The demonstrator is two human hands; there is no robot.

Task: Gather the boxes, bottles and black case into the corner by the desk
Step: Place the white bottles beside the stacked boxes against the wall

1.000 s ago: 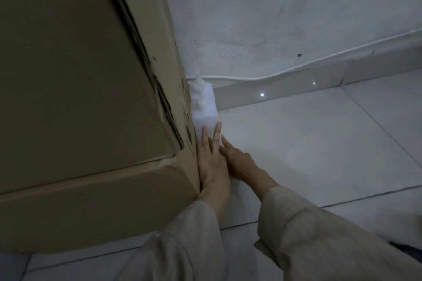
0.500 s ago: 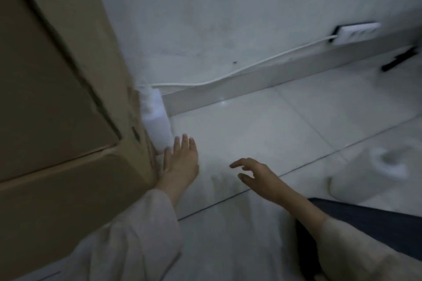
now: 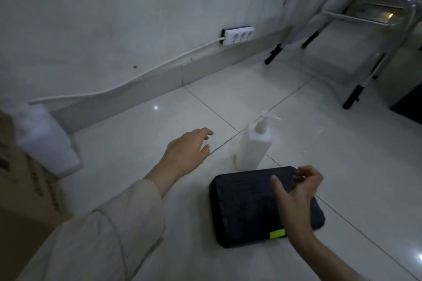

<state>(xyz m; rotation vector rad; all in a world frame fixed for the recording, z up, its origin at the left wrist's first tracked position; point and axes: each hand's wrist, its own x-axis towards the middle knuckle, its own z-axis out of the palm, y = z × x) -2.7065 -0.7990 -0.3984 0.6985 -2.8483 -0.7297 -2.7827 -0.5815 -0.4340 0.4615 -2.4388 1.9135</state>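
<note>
A black case (image 3: 251, 207) with a green tab lies flat on the white tile floor. My right hand (image 3: 294, 191) hovers over its right half, fingers loosely spread, holding nothing. Just behind the case stands a white pump bottle (image 3: 253, 146). My left hand (image 3: 187, 153) is stretched out above the floor to the left of that bottle, fingers relaxed and empty. A blurred white bottle (image 3: 45, 141) stands against the wall at far left, beside a brown cardboard box (image 3: 25, 189).
A white power strip (image 3: 237, 35) sits on the skirting with its cable running left along the wall. A metal-framed chair (image 3: 356, 29) with black feet stands at the back right. Open tile floor lies between the box and the case.
The view has swung right, away from the box. Both hands left the white bottle by the box; the right hand now hovers over the black case, the left reaches toward the pump bottle.
</note>
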